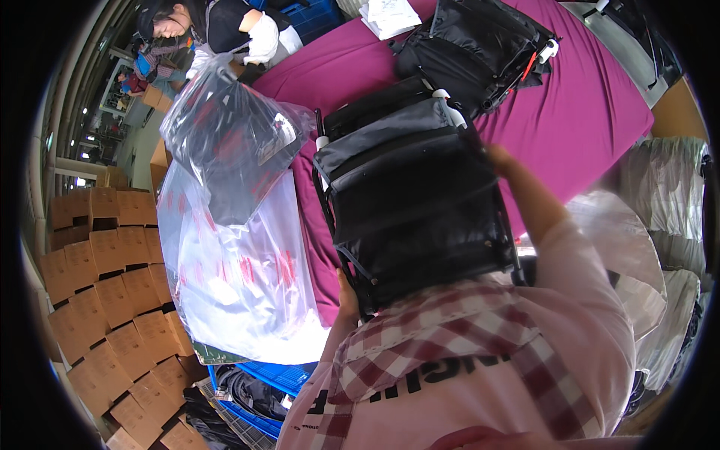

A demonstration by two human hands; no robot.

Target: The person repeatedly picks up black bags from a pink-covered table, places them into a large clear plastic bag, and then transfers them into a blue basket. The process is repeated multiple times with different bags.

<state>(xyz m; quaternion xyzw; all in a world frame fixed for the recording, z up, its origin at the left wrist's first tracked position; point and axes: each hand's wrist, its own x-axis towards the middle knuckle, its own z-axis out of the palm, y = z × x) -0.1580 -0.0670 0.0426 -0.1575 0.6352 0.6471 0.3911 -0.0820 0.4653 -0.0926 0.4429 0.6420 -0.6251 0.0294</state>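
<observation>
In front of my body is a folded black tube frame covered with black fabric [416, 197], with white pieces at its upper corners. I cannot tell exactly what product it is. My left hand [348, 296] holds the frame's lower left side, with most of its fingers hidden. On the upper right edge is my right hand [499, 160], its fingertips partly hidden behind the frame. A second black folded frame [478, 50] lies beyond it on the magenta cloth [568, 135], showing a red strap.
Clear plastic bags with red print [242, 270] cover the table's left part. A co-worker [230, 28] handles a bagged black item [236, 146]. Brown cartons [115, 292] stack up on the left. A blue crate [275, 377] sits below the table; white papers [388, 17] lie at the back.
</observation>
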